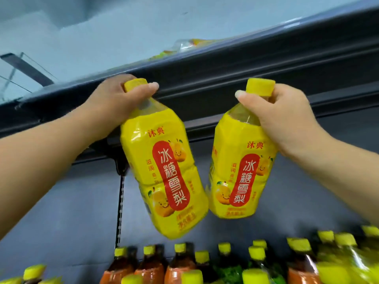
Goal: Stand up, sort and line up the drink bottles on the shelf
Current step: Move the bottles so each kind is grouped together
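Two yellow drink bottles with red oval labels hang in the air in front of a dark shelf. My left hand (114,99) grips the left yellow bottle (164,177) by its neck and yellow cap. My right hand (283,117) grips the right yellow bottle (238,173) by its neck, just below its yellow cap. Both bottles tilt, bottoms leaning toward each other and nearly touching. Below them stands a row of dark tea bottles (178,263) with yellow caps, upright on a lower shelf.
The dark upper shelf edge (225,74) runs diagonally just behind both hands. A plastic-wrapped yellow pack (190,45) lies on top of it. A slotted shelf upright (121,201) runs down the grey back panel. Green-labelled bottles (231,269) stand among the lower row.
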A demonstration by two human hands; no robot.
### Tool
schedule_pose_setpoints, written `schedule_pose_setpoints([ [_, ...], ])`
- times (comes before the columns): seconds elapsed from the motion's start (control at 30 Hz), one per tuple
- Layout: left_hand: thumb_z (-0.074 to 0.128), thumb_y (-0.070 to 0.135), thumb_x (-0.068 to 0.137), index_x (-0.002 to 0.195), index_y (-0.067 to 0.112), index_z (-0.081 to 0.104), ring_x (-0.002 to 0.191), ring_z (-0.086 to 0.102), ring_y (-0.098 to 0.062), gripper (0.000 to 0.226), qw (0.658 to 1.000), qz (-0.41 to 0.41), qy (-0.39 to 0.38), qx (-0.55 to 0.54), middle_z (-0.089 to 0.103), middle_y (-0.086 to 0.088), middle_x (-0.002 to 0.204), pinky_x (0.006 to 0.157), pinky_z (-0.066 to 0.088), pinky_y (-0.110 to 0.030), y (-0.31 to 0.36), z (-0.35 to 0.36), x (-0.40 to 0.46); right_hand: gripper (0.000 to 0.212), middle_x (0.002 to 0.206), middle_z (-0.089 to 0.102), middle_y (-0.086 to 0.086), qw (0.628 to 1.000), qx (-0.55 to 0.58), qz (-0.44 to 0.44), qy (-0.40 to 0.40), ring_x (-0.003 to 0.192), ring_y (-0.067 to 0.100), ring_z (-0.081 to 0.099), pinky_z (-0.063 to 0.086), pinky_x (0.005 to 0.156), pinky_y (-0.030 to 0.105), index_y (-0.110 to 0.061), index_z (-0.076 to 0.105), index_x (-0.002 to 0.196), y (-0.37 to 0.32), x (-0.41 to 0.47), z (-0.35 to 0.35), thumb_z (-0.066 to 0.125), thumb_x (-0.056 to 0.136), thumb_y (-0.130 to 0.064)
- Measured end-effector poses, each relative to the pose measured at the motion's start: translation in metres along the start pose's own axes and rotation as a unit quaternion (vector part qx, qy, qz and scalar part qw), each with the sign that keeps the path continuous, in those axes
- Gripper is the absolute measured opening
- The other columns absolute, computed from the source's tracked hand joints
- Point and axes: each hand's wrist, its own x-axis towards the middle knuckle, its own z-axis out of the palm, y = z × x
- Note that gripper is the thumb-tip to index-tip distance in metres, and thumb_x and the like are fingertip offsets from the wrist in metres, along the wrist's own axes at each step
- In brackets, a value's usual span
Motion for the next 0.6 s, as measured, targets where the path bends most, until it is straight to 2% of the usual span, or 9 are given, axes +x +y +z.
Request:
schedule_pose_setpoints([
  [0.1, 0.059, 0.039, 0.085, 0.063, 0.024, 0.047, 0.036, 0.044, 0.003, 0.029, 1.000, 0.022, 0.016, -0.012, 0.051, 0.014, 0.041, 0.042, 0.037, -0.014, 0.032, 0.004, -0.015, 0.036, 0.057, 0.046, -0.006, 1.000, -0.009, -0.026, 0.014, 0.055, 0.006, 0.044, 0.037, 0.057, 0.023, -0.022, 0.045, 0.054, -0.011, -0.007, -0.034, 0.064, 0.082, -0.037],
  [0.17, 0.054, 0.035, 0.088, 0.063, 0.022, 0.047, 0.034, 0.043, 0.004, 0.030, 0.999, 0.024, 0.035, -0.016, 0.048, 0.009, 0.047, 0.038, 0.033, -0.008, 0.053, 0.009, -0.025, 0.036, 0.058, 0.046, -0.007, 0.999, -0.025, -0.027, 0.018, 0.054, 0.005, 0.045, 0.038, 0.057, 0.021, -0.023, 0.045, 0.055, -0.017, -0.012, -0.057, 0.064, 0.081, -0.038],
  [0.33, 0.052, 0.041, 0.088, 0.064, 0.022, 0.047, 0.044, 0.044, -0.001, 0.031, 0.999, -0.005, 0.038, -0.037, 0.047, 0.002, 0.060, 0.051, 0.036, -0.023, 0.108, 0.019, -0.031, 0.029, 0.064, 0.051, -0.007, 0.997, -0.077, -0.006, 0.031, 0.062, 0.008, 0.049, 0.041, 0.065, 0.026, -0.023, 0.052, 0.061, -0.050, -0.017, -0.117, 0.064, 0.081, -0.040],
  [0.43, 0.053, 0.039, 0.088, 0.060, 0.021, 0.045, 0.036, 0.042, 0.002, 0.034, 0.997, 0.009, 0.046, -0.056, 0.044, 0.001, 0.057, 0.039, 0.033, -0.010, 0.137, 0.024, -0.029, 0.029, 0.064, 0.053, -0.008, 0.992, -0.127, 0.001, 0.024, 0.060, 0.005, 0.049, 0.040, 0.061, 0.024, -0.022, 0.054, 0.062, -0.079, -0.016, -0.155, 0.064, 0.079, -0.044],
  [0.53, 0.054, 0.037, 0.089, 0.059, 0.020, 0.044, 0.032, 0.039, 0.003, 0.036, 0.993, 0.021, 0.033, -0.112, 0.047, 0.007, 0.046, 0.035, 0.028, -0.008, 0.162, 0.035, -0.033, 0.032, 0.062, 0.055, -0.005, 0.984, -0.173, 0.003, 0.030, 0.058, 0.007, 0.049, 0.039, 0.061, 0.025, -0.016, 0.060, 0.065, -0.111, -0.017, -0.192, 0.066, 0.075, -0.046],
  [0.6, 0.055, 0.039, 0.088, 0.057, 0.019, 0.043, 0.033, 0.039, 0.003, 0.039, 0.990, 0.032, -0.004, -0.136, 0.046, 0.013, 0.036, 0.036, 0.028, -0.010, 0.177, 0.044, -0.038, 0.032, 0.060, 0.056, -0.006, 0.978, -0.203, 0.012, 0.032, 0.056, 0.004, 0.049, 0.039, 0.059, 0.022, -0.017, 0.062, 0.065, -0.129, -0.018, -0.216, 0.067, 0.074, -0.048],
])
